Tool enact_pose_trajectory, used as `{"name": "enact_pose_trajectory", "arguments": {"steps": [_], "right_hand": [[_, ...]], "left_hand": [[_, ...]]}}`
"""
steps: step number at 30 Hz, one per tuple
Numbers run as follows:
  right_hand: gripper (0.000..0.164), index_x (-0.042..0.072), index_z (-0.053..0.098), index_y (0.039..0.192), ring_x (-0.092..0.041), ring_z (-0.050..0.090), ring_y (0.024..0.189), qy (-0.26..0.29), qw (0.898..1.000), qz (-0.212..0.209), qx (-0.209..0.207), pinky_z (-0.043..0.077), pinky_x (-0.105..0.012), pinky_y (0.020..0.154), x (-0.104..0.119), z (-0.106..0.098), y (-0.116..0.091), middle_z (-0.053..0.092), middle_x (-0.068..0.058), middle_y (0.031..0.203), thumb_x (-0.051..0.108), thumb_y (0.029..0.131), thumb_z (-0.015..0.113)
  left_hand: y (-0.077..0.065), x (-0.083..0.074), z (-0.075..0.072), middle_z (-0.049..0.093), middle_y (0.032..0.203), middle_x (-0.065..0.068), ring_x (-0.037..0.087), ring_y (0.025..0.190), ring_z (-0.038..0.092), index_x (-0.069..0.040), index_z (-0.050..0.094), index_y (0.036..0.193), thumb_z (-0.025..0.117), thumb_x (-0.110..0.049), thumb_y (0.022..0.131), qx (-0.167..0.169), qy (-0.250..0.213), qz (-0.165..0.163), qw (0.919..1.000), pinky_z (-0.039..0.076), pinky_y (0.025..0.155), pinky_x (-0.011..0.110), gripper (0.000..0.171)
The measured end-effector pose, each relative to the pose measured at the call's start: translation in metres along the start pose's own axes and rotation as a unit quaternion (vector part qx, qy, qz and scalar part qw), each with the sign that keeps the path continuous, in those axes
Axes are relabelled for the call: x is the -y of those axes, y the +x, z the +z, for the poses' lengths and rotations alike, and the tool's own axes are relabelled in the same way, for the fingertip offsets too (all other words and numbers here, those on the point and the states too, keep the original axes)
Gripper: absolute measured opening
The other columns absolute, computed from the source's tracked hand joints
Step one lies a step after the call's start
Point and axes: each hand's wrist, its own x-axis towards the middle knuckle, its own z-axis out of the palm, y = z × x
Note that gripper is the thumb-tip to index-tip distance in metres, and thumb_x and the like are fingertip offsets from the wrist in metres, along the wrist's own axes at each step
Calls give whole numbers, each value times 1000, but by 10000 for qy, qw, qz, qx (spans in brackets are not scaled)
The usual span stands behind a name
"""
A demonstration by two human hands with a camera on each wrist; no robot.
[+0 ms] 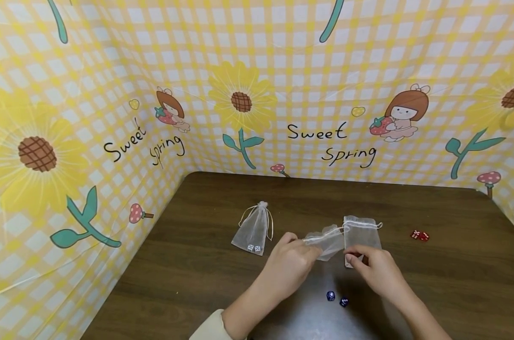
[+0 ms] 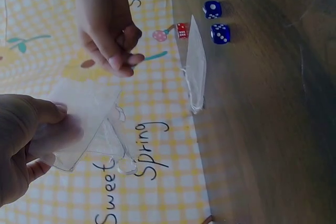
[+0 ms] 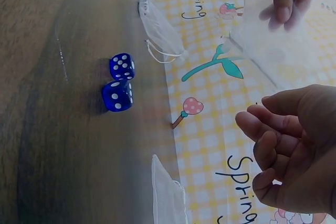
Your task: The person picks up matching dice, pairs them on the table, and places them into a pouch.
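Observation:
Between its thumb and fingers my left hand (image 1: 288,262) pinches a sheer white drawstring bag (image 2: 86,121), raised off the table. The bag hangs flat, with its cord end toward the back right. My right hand (image 1: 378,271) is to the right of that bag, its fingers loosely bent and nothing between them in the right wrist view (image 3: 310,150). In the head view it overlaps the lower part of a second sheer bag (image 1: 361,230), which lies flat on the table. Two blue dice (image 3: 122,66) lie on the table in front of the hands.
On the left lies a third sheer bag (image 1: 252,231), drawn closed at its neck, with two white dice (image 1: 254,248) inside. Two red dice (image 1: 420,235) lie on the right of the dark wooden table (image 1: 189,278). A yellow checked cloth (image 1: 299,85) walls the back and left.

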Motion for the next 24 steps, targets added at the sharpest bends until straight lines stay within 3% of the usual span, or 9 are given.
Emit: {"name": "enact_pose_trajectory", "arguments": {"steps": [6, 9, 11, 14, 17, 20, 24], "right_hand": [[10, 5, 69, 94, -2, 48, 59, 569, 9977, 357, 108, 42, -22, 51, -1, -3, 2, 64, 3, 76, 8, 85, 66], [16, 0, 68, 99, -3, 50, 60, 1149, 9905, 678, 334, 43, -22, 51, 0, -5, 3, 63, -1, 74, 9, 88, 61], [19, -5, 66, 101, -4, 47, 57, 1811, 9776, 943, 519, 41, -23, 50, 0, -8, 4, 57, -1, 66, 10, 91, 57], [31, -12, 61, 102, -8, 41, 52, 2798, 9479, 1341, 718, 36, -25, 48, 2, -11, 5, 51, 0, 60, 16, 97, 48], [47, -15, 58, 104, -10, 43, 54, 3334, 9255, 1589, 840, 36, -26, 53, 4, -13, 5, 60, -1, 68, 27, 101, 38], [52, -16, 58, 107, -9, 43, 55, 3380, 9221, 1648, 918, 38, -25, 55, 7, -15, 6, 67, -4, 77, 32, 101, 36], [38, -12, 61, 103, -8, 43, 55, 3127, 9312, 1654, 881, 40, -26, 57, 9, -15, 6, 64, -2, 69, 24, 96, 51]], "left_hand": [[-3, -8, -9, 68, 79, -7, 8, 72, 60, -15, 68, 86, 68, -11, 79, 2, -32, 222, 9997, 40, 72, 24, 8], [-5, -11, -9, 68, 79, -8, 7, 72, 60, -15, 67, 86, 65, -12, 81, -50, 53, 381, 9992, 40, 73, 24, 7], [-6, -12, -9, 68, 80, -9, 7, 73, 60, -16, 67, 86, 62, -12, 81, -10, 125, 460, 9989, 40, 74, 24, 8], [-8, -16, -10, 68, 84, -9, 7, 77, 60, -17, 67, 88, 61, -13, 82, 211, 262, 528, 9980, 40, 78, 24, 9], [-8, -19, -12, 68, 85, -10, 7, 79, 59, -18, 68, 89, 61, -13, 82, 399, 417, 619, 9964, 39, 80, 25, 11], [-9, -22, -10, 67, 84, -11, 6, 77, 58, -19, 68, 88, 58, -14, 84, 463, 590, 757, 9943, 39, 80, 24, 11], [-10, -25, -4, 66, 82, -12, 4, 74, 57, -21, 67, 84, 55, -15, 86, 529, 774, 910, 9914, 38, 78, 24, 13]]}}
